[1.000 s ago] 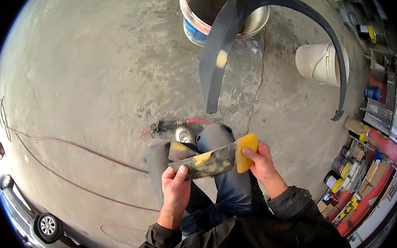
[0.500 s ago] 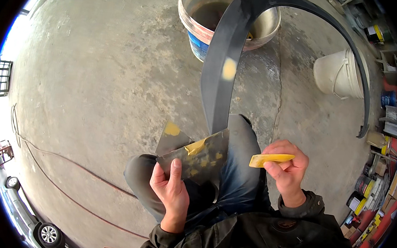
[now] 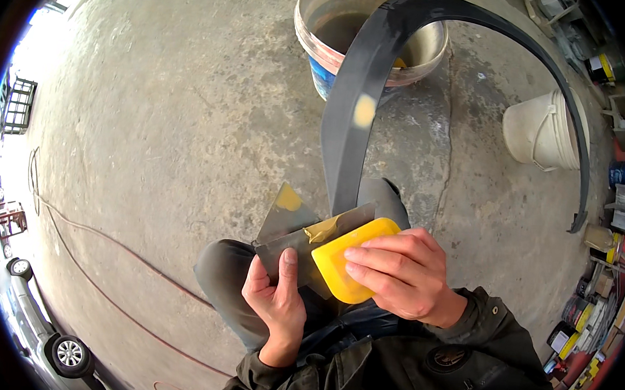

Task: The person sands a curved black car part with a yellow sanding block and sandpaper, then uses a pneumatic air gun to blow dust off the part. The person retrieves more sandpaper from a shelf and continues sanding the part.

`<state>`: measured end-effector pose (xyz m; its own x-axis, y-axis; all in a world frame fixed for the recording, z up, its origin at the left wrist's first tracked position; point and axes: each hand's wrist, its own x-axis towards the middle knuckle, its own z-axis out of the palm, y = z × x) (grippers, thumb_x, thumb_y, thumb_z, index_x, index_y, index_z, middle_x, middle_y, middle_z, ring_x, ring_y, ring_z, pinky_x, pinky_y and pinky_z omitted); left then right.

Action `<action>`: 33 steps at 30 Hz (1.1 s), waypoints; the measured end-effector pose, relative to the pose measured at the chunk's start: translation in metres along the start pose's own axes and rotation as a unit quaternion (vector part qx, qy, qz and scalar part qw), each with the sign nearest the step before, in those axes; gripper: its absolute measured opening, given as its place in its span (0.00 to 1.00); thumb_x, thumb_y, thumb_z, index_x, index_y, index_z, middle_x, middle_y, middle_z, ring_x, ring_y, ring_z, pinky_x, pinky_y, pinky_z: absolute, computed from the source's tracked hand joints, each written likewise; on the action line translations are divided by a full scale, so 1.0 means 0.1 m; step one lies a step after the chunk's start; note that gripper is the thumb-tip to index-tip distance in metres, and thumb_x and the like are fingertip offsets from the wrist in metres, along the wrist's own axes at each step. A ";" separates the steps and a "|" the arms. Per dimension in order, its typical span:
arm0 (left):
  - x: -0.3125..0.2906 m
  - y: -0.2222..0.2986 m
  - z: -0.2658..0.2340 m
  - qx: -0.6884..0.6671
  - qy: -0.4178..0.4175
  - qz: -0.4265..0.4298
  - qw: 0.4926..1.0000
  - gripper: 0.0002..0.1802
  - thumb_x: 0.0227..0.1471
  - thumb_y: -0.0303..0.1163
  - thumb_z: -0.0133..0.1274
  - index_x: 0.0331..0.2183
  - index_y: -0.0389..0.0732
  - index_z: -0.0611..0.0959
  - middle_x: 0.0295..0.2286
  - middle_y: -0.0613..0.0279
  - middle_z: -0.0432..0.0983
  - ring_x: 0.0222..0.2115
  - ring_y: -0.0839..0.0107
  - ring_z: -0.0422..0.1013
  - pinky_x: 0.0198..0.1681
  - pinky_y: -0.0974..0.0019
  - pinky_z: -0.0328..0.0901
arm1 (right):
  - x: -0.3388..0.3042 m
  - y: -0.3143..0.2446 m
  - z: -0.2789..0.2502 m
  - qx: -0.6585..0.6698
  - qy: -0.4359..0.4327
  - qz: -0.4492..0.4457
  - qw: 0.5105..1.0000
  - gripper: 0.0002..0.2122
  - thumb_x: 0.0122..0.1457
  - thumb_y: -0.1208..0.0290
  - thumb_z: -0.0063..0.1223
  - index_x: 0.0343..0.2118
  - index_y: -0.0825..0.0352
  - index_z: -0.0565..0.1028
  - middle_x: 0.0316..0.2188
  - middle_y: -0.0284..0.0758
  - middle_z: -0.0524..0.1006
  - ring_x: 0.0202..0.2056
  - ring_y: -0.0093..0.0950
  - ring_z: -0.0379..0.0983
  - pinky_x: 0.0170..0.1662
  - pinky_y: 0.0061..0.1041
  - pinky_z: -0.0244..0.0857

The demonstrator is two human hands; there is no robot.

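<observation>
My left hand (image 3: 279, 301) grips a pair of thin grey metal filler spreader plates (image 3: 273, 223), fanned apart with the thumb on top. Yellowish putty (image 3: 320, 232) lies in a lump on the front plate, and a smear of it marks the rear one. In my right hand (image 3: 404, 277) is a yellow plastic spreader (image 3: 355, 259), pinched between fingers and thumb, its blade over the right part of the front plate. Beyond them a long curved dark grey trim panel (image 3: 346, 150) rises from between my legs, bearing a pale yellow patch (image 3: 365, 111).
The panel's far bend rests over an open bucket (image 3: 310, 39). A white bucket (image 3: 528, 130) stands to the right on the concrete floor. Cans and tools (image 3: 572, 315) line the right side. A hose (image 3: 130, 258) runs across the floor at left, near a parked car (image 3: 46, 328).
My right hand has moved left and turned the yellow spreader from edge-on to broad side up, bringing it over the metal plate. My left hand still holds the plates.
</observation>
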<state>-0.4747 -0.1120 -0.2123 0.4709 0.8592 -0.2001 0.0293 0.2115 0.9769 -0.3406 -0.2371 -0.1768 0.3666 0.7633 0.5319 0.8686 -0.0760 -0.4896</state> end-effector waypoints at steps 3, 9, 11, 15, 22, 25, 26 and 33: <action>-0.03 0.05 0.03 -0.001 0.009 0.007 1.000 0.05 0.55 0.20 0.52 0.36 0.33 0.78 0.33 0.62 0.78 0.32 0.80 0.72 0.37 0.77 0.66 | 0.00 -0.02 0.04 -0.015 0.007 -0.004 1.000 0.09 0.43 0.74 0.61 0.30 0.62 0.79 0.36 0.26 0.79 0.35 0.20 0.74 0.33 0.18 0.61; -0.07 0.03 -0.02 0.005 -0.007 0.016 1.000 0.09 0.55 0.24 0.54 0.38 0.29 0.79 0.33 0.63 0.78 0.33 0.80 0.70 0.40 0.76 0.65 | -0.03 -0.06 0.14 -0.026 0.000 -0.004 1.000 0.08 0.44 0.74 0.60 0.29 0.62 0.79 0.36 0.25 0.79 0.34 0.19 0.74 0.33 0.17 0.61; -0.08 0.03 -0.04 0.007 -0.010 0.015 1.000 0.09 0.55 0.24 0.53 0.38 0.29 0.79 0.33 0.62 0.78 0.34 0.79 0.70 0.40 0.76 0.65 | -0.04 -0.10 0.15 -0.016 -0.022 0.006 1.000 0.08 0.43 0.75 0.60 0.29 0.62 0.79 0.35 0.25 0.79 0.34 0.19 0.74 0.34 0.18 0.62; -0.05 -0.05 -0.06 -0.040 0.008 -0.001 0.999 0.07 0.57 0.23 0.50 0.38 0.31 0.77 0.35 0.60 0.78 0.34 0.77 0.72 0.39 0.74 0.66 | -0.04 -0.11 0.05 0.099 -0.058 0.089 0.989 0.09 0.41 0.78 0.63 0.29 0.63 0.78 0.32 0.26 0.79 0.33 0.22 0.75 0.34 0.21 0.65; -0.27 -0.62 -0.56 -0.213 -0.114 -0.137 0.961 0.09 0.54 0.28 0.55 0.37 0.35 0.75 0.44 0.51 0.73 0.44 0.66 0.71 0.49 0.61 0.65 | -0.12 0.35 -0.22 0.416 0.100 0.481 0.766 0.11 0.53 0.75 0.60 0.38 0.72 0.75 0.33 0.33 0.78 0.33 0.20 0.74 0.37 0.19 0.68; -0.31 -0.71 -0.38 -0.222 -0.206 -0.140 0.943 0.11 0.51 0.29 0.59 0.35 0.34 0.77 0.56 0.34 0.58 0.53 0.59 0.65 0.53 0.59 0.62 | -0.13 0.61 -0.19 0.452 0.119 0.503 0.727 0.12 0.54 0.75 0.59 0.40 0.73 0.74 0.35 0.33 0.78 0.35 0.20 0.74 0.41 0.19 0.67; -0.29 -0.69 -0.31 -0.235 -0.230 -0.137 0.934 0.11 0.50 0.30 0.60 0.35 0.35 0.78 0.57 0.33 0.56 0.53 0.59 0.65 0.53 0.59 0.61 | -0.11 0.67 -0.19 0.464 0.119 0.512 0.713 0.13 0.54 0.75 0.59 0.41 0.72 0.74 0.36 0.33 0.78 0.36 0.20 0.74 0.42 0.20 0.67; -0.09 -0.85 -0.18 -0.294 -0.293 -0.125 0.901 0.10 0.46 0.28 0.62 0.32 0.36 0.80 0.61 0.34 0.43 0.50 0.63 0.67 0.50 0.61 0.63 | 0.23 1.18 -0.19 0.325 0.056 0.460 0.824 0.10 0.51 0.74 0.61 0.35 0.72 0.75 0.31 0.32 0.77 0.32 0.17 0.72 0.37 0.19 0.66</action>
<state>-0.4977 -0.1292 -0.2945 0.9038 0.3939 -0.1674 -0.1916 0.7222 0.6646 -0.2234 -0.2405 -0.2095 0.8305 0.5075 -0.2295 -0.1435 -0.2032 -0.9686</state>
